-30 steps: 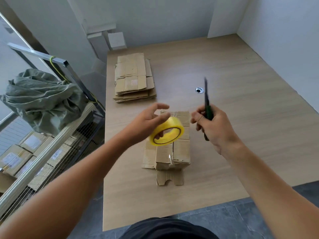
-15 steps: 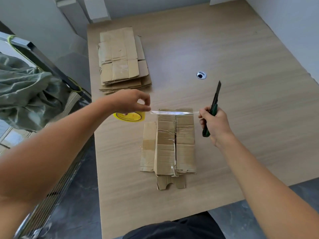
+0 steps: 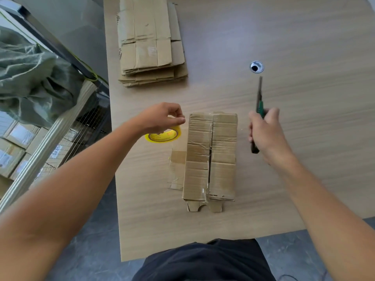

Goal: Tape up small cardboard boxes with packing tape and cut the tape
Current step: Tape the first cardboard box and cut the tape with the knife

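Note:
A small cardboard box (image 3: 212, 157) lies on the wooden table (image 3: 304, 138), its two top flaps meeting along a centre seam, with old clear tape on it. My left hand (image 3: 160, 118) grips a yellow roll of packing tape (image 3: 163, 136) just left of the box's far corner. A strip of tape lies across the box's far edge. To the right of the box, my right hand (image 3: 265, 132) holds a green-handled utility knife (image 3: 259, 98), blade pointing away from me.
A stack of flattened cardboard boxes (image 3: 151, 41) lies at the table's far left. A round cable grommet (image 3: 256, 67) sits beyond the knife. Left of the table stands a metal rack (image 3: 60, 122) with a grey-green sack (image 3: 30, 78) and packed boxes.
The tape strip stretched between my hands over the box's far edge now lies down on the box. My right hand has let go of the tape end. The view has moved closer.

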Available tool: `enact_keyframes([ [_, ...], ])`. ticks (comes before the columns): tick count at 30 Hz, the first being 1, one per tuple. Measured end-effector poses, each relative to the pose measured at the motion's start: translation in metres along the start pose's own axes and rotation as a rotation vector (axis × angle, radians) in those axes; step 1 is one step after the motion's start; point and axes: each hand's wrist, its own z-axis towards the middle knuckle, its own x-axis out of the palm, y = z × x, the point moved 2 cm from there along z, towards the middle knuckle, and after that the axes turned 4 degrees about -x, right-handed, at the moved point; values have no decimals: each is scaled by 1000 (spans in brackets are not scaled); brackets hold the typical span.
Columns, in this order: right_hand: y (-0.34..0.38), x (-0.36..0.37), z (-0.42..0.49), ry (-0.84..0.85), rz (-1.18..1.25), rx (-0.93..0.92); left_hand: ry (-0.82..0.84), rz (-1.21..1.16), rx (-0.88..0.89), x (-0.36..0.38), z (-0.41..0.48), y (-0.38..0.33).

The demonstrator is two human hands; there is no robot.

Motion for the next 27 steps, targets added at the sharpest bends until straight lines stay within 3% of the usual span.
enact_keyframes([
  [3,38,36,-34,186,-186,-193,-3,-24,14,-3,-5,0],
  [6,50,76,-55,322,-521,-328,-7,-86,-8,-4,-10,-1],
  [8,44,92,-58,392,-666,-254,-30,-80,-1,-6,-15,-1],
  [12,32,104,-60,372,-736,-206,-88,22,37,-5,-23,0],
  [18,44,113,-61,413,-919,-166,-217,329,111,-3,-24,-3],
  [21,54,115,-65,477,-973,-157,-253,491,150,0,-23,-2],
  [27,73,119,-67,504,-1035,-77,-322,589,164,5,-25,3],
])
